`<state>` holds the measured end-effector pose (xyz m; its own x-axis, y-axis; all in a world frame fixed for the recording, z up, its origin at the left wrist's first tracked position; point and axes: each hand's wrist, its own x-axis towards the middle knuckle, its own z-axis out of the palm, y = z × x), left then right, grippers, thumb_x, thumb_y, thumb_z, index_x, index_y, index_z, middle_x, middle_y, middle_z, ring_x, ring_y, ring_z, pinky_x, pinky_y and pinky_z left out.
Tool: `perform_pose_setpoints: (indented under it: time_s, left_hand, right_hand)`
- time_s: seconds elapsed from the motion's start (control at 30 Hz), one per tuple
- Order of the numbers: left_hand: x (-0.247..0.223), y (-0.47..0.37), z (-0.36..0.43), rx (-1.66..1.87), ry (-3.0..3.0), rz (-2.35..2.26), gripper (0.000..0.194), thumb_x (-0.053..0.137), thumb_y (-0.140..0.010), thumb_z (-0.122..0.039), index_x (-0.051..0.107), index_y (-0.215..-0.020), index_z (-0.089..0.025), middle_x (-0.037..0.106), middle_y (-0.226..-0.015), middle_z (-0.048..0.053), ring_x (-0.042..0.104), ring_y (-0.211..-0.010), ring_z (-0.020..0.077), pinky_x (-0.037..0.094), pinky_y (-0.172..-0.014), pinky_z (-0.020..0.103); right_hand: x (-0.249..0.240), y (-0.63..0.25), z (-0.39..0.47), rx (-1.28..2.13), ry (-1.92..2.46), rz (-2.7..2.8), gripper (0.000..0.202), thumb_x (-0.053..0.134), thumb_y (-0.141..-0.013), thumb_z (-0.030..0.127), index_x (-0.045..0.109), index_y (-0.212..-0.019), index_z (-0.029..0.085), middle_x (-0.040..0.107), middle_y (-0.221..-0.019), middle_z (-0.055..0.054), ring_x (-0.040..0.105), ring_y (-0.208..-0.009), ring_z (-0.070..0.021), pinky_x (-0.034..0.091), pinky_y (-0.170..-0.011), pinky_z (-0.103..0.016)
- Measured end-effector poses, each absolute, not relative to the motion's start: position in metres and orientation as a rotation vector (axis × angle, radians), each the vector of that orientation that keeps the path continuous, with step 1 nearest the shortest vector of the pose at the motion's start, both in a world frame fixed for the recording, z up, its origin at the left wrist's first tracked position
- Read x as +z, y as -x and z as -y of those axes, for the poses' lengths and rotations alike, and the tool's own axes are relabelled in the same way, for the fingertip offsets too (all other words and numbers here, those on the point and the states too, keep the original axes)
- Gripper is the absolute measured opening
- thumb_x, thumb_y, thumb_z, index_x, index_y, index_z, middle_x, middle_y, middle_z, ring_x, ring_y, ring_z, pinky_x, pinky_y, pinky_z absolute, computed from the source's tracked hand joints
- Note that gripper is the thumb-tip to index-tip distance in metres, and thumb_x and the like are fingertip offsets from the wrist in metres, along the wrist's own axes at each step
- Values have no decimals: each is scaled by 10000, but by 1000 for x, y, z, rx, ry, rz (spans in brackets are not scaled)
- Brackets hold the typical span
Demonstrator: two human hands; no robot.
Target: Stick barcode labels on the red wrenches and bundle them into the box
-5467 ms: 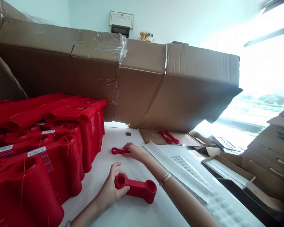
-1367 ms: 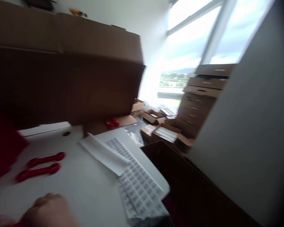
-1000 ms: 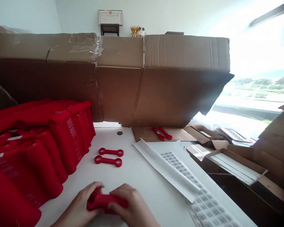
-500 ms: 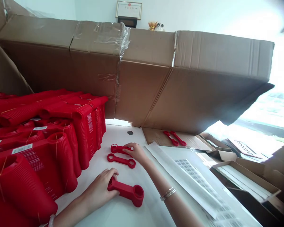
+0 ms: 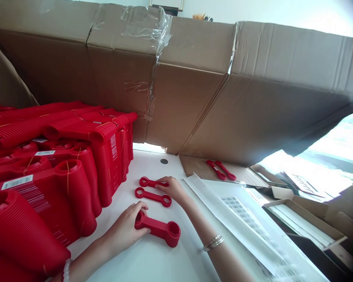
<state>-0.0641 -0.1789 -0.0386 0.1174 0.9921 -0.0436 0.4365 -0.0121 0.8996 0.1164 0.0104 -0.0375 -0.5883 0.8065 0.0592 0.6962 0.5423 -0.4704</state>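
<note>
My left hand (image 5: 130,224) grips the left end of a thick red plastic bar with a ring at each end (image 5: 158,228); it may be several stacked together. Its open right ring faces up above the white tabletop (image 5: 117,260). Farther back, my right hand (image 5: 174,188) is closed on the right end of a thinner red double-ring bar (image 5: 149,182), fingertips partly hiding that ring. Between the two hands another red double-ring bar (image 5: 153,197) lies flat on the table, touched by neither.
Banded stacks of red ribbed plastic parts (image 5: 76,188) fill the left side. A large cardboard sheet (image 5: 191,105) leans over the back. Two more red bars (image 5: 221,170) lie on flat cardboard behind. Printed label sheets (image 5: 247,223) and an open box (image 5: 306,223) are at the right.
The head view has tilted down slightly, so the cardboard looms larger. My right hand stays at the far red bar, which now looks flatter on the table. My left hand keeps its hold.
</note>
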Motion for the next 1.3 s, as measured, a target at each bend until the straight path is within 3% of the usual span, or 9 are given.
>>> perform_pose_setpoints:
  time_s: [0.23, 0.37, 0.47, 0.53, 0.7, 0.83, 0.93, 1.17, 1.3]
  left_hand:
    - [-47, 68, 180, 895, -1571, -1423, 484, 609, -787, -191, 449, -1242, -226, 573, -1214, 72, 602, -1066, 206, 473, -967, 360]
    - [-47, 71, 179, 893, -1589, -1406, 473, 601, -796, -189, 453, -1244, -230, 601, -1122, 44, 609, -1014, 198, 476, -941, 353]
    - [-45, 72, 178, 898, -1604, -1427, 378, 594, -808, -202, 493, -1173, -219, 619, -1043, 34, 606, -980, 211, 464, -926, 371]
    - [-45, 71, 178, 915, -1604, -1436, 364, 589, -819, -215, 490, -1170, -219, 623, -1057, 37, 608, -987, 215, 457, -936, 380]
    - [-51, 73, 176, 949, -1585, -1393, 509, 601, -806, -218, 405, -1275, -239, 599, -1158, 50, 617, -1025, 204, 469, -948, 367]
    - [-57, 76, 175, 985, -1554, -1384, 605, 636, -763, -225, 364, -1303, -245, 559, -1189, 55, 630, -950, 179, 489, -909, 351]
    - [-58, 77, 176, 1015, -1536, -1394, 661, 651, -753, -237, 333, -1332, -257, 532, -1213, 57, 628, -873, 154, 504, -871, 344]
    - [-58, 77, 178, 1052, -1578, -1405, 799, 655, -746, -193, 232, -1416, -299, 460, -1304, 83, 612, -971, 176, 505, -918, 373]
    - [-62, 76, 180, 1074, -1595, -1411, 817, 660, -766, -217, 197, -1435, -286, 440, -1332, 121, 617, -996, 200, 526, -904, 400]
  right_hand:
    - [-27, -114, -2, 580, 1219, 2505, 348, 670, -954, 421, 677, -1205, 179, 653, -1277, -108, 587, -1213, -273, 462, -1046, -494]
    - [-6, -126, 19, 674, 1162, 2483, 404, 517, -1020, 487, 671, -1247, 191, 632, -1297, -120, 562, -1243, -253, 465, -1035, -396]
    - [14, -137, 48, 747, 1075, 2512, 394, 442, -1042, 500, 707, -1153, 231, 658, -1237, -77, 574, -1203, -227, 469, -1002, -344]
    - [23, -143, 68, 780, 1021, 2550, 335, 504, -1018, 489, 724, -1104, 252, 673, -1203, -53, 584, -1168, -221, 476, -963, -324]
    - [16, -145, 105, 792, 977, 2671, 208, 746, -852, 374, 762, -1003, 232, 714, -978, -35, 620, -902, -210, 457, -750, -297]
    - [-1, -137, 115, 740, 1015, 2697, 105, 709, -840, 260, 738, -887, 172, 676, -865, -48, 557, -773, -185, 396, -677, -300]
    - [-3, -134, 117, 776, 1044, 2683, 107, 688, -853, 271, 709, -863, 167, 663, -842, -35, 526, -712, -154, 377, -622, -275]
    - [5, -138, 120, 904, 1118, 2644, 191, 663, -852, 285, 588, -707, 186, 611, -711, 15, 484, -620, -114, 334, -530, -239]
    - [6, -136, 123, 869, 1156, 2646, 207, 699, -818, 279, 567, -684, 191, 612, -714, 12, 486, -655, -128, 339, -557, -251]
